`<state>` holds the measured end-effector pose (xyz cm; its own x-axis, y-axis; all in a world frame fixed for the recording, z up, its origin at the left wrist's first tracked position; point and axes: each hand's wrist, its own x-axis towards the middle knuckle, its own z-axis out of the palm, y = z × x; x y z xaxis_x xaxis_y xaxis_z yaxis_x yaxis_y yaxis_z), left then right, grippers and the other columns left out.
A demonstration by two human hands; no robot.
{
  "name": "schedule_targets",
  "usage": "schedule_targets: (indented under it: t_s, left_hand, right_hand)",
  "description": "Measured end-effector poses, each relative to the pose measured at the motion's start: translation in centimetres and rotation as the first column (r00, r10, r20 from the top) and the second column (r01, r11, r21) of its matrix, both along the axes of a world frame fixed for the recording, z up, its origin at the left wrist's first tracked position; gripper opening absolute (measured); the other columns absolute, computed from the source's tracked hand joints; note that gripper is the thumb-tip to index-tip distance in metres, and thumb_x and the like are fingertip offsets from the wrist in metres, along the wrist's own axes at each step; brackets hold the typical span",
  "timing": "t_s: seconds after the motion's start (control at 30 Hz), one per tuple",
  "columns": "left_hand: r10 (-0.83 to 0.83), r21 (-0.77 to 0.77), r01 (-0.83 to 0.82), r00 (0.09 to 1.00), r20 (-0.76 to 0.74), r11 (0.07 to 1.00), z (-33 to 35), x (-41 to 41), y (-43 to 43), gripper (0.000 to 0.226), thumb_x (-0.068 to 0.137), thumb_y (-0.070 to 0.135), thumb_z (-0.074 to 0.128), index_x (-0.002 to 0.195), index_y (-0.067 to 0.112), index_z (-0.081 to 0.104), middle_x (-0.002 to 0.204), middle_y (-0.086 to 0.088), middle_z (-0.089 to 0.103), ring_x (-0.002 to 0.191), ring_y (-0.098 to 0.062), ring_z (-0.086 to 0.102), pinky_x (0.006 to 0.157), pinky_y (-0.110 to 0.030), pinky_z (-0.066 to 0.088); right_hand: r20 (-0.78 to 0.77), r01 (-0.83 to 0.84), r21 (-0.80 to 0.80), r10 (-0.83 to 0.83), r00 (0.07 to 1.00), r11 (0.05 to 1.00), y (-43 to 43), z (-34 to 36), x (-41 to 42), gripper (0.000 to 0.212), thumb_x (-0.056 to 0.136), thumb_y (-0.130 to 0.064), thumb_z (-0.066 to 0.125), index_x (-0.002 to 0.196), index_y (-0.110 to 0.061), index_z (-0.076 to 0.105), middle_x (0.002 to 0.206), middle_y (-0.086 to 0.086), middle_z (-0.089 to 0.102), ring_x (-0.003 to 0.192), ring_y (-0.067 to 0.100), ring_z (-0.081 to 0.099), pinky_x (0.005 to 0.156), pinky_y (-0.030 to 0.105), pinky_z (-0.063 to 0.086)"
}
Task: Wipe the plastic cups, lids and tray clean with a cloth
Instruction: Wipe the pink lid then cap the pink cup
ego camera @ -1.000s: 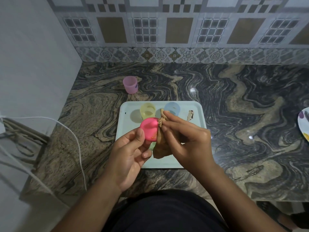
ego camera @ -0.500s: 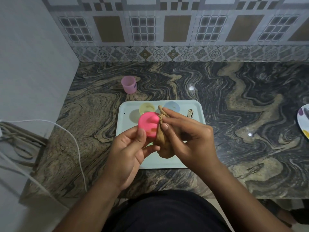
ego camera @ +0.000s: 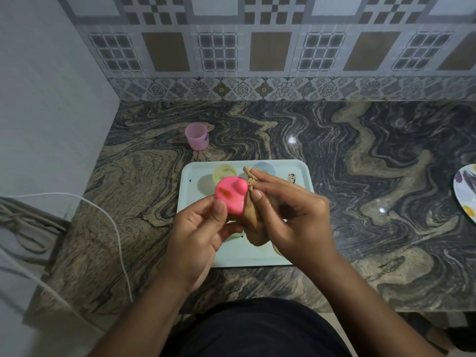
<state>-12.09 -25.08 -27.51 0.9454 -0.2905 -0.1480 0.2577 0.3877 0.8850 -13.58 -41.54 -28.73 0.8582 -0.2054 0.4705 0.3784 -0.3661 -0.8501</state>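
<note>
The left hand [ego camera: 203,228] pinches a pink lid [ego camera: 230,198] by its edge while the right hand [ego camera: 293,215] grips a bunched brown cloth [ego camera: 253,222] beside it.

Person, head view. 2 hands, left hand [ego camera: 203,228] and right hand [ego camera: 291,215], on forearms [ego camera: 373,300] bare to the frame edge at 7 and 5 o'clock. Fingernails trimmed short. Plain black garment [ego camera: 257,331] at 6 o'clock.

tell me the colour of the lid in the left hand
The lid is bright pink, clearest in the head view.
</note>
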Motion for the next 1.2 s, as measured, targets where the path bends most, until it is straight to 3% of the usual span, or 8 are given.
schedule_targets:
  t_s: [0.2, 0.4, 0.57, 0.73, 0.87, 1.0, 1.1, 1.2]
  left_hand:
    - [0.029, 0.021, -0.028, 0.999, -0.042, 0.999, 0.8, 0.0, -1.0, 0.052, 0.103, 0.040, 0.039, 0.119, -0.004, 0.062, 0.116, -0.027, 0.067, 0.106, -0.032, 0.065, 0.083, -0.044, 0.054]
    - [-0.076, -0.086, 0.075, 0.997, -0.012, 0.993, 0.9, -0.4, -0.4, 0.040, 0.098, 0.029, 0.046, 0.118, -0.001, 0.063, 0.127, -0.023, 0.063, 0.120, -0.031, 0.060, 0.091, -0.045, 0.052]
    - [-0.078, -0.183, 0.063, 0.994, -0.075, 0.981, 0.8, -0.2, -0.4, 0.033, 0.099, 0.020, 0.045, 0.117, 0.006, 0.068, 0.119, -0.017, 0.068, 0.110, -0.024, 0.066, 0.087, -0.037, 0.054]
    - [-0.049, -0.124, 0.043, 0.997, -0.053, 0.991, 0.9, -0.2, -0.5, 0.030, 0.096, 0.018, 0.051, 0.119, 0.009, 0.068, 0.127, -0.013, 0.066, 0.115, -0.021, 0.064, 0.088, -0.034, 0.054]
    - [-0.024, -0.181, -0.004, 0.988, -0.152, 0.983, 0.6, 0.0, -0.6, 0.028, 0.097, 0.019, 0.046, 0.113, 0.011, 0.069, 0.114, -0.008, 0.072, 0.099, -0.015, 0.069, 0.078, -0.028, 0.057]
    - [-0.037, -0.082, 0.032, 0.998, -0.056, 0.996, 0.6, -0.2, -0.8, 0.035, 0.096, 0.017, 0.051, 0.129, 0.015, 0.062, 0.129, -0.006, 0.066, 0.112, -0.012, 0.064, 0.083, -0.025, 0.054]
    - [-0.002, -0.074, -0.004, 0.996, -0.092, 0.997, 0.8, 0.0, -0.7, 0.033, 0.094, 0.016, 0.057, 0.126, 0.011, 0.065, 0.118, -0.006, 0.070, 0.096, -0.009, 0.066, 0.067, -0.020, 0.052]
    - [0.026, -0.110, -0.047, 0.982, -0.188, 0.993, 0.9, 0.2, -0.7, 0.028, 0.094, 0.020, 0.051, 0.111, 0.008, 0.069, 0.103, -0.008, 0.069, 0.075, -0.009, 0.058, 0.052, -0.020, 0.043]
  right_hand:
    - [-0.074, -0.026, 0.065, 0.030, 0.997, 0.998, 0.3, -0.7, -0.7, 0.015, 0.091, -0.004, 0.072, 0.104, -0.003, 0.079, 0.119, 0.006, 0.075, 0.116, 0.011, 0.071, 0.090, 0.041, 0.062]
    - [-0.057, -0.006, 0.032, 0.008, 0.998, 0.999, -0.5, -0.1, -0.6, 0.016, 0.093, -0.005, 0.072, 0.108, -0.003, 0.078, 0.125, 0.007, 0.073, 0.118, 0.012, 0.069, 0.089, 0.041, 0.062]
    - [-0.121, -0.136, 0.041, 0.140, 0.983, 0.990, -0.8, 0.6, -0.8, 0.046, 0.087, -0.035, 0.077, 0.125, -0.009, 0.071, 0.140, 0.003, 0.064, 0.128, 0.014, 0.064, 0.075, 0.041, 0.065]
    - [0.011, -0.094, -0.072, 0.095, 0.995, 0.993, -1.1, 0.5, -0.4, 0.023, 0.091, -0.004, 0.074, 0.113, -0.002, 0.076, 0.133, 0.011, 0.068, 0.117, 0.014, 0.070, 0.087, 0.038, 0.063]
    - [0.063, -0.073, -0.163, 0.085, 0.994, 0.984, -0.6, 0.6, -0.4, 0.021, 0.090, 0.003, 0.075, 0.110, -0.001, 0.078, 0.133, 0.011, 0.067, 0.093, 0.007, 0.075, 0.074, 0.021, 0.061]
    - [0.107, -0.048, -0.210, 0.071, 0.992, 0.977, 0.0, 0.4, -0.5, 0.021, 0.090, 0.005, 0.073, 0.110, 0.001, 0.077, 0.133, 0.014, 0.067, 0.092, 0.010, 0.075, 0.075, 0.019, 0.060]
    - [0.110, -0.064, -0.188, 0.085, 0.990, 0.980, 0.1, 0.6, -0.4, 0.018, 0.090, 0.007, 0.072, 0.107, 0.003, 0.077, 0.130, 0.013, 0.068, 0.067, 0.013, 0.072, 0.066, 0.020, 0.059]
    - [0.085, -0.052, -0.169, 0.067, 0.994, 0.984, -0.1, 0.6, -0.2, 0.017, 0.090, 0.008, 0.072, 0.104, 0.003, 0.078, 0.127, 0.013, 0.070, 0.072, 0.019, 0.075, 0.065, 0.016, 0.057]
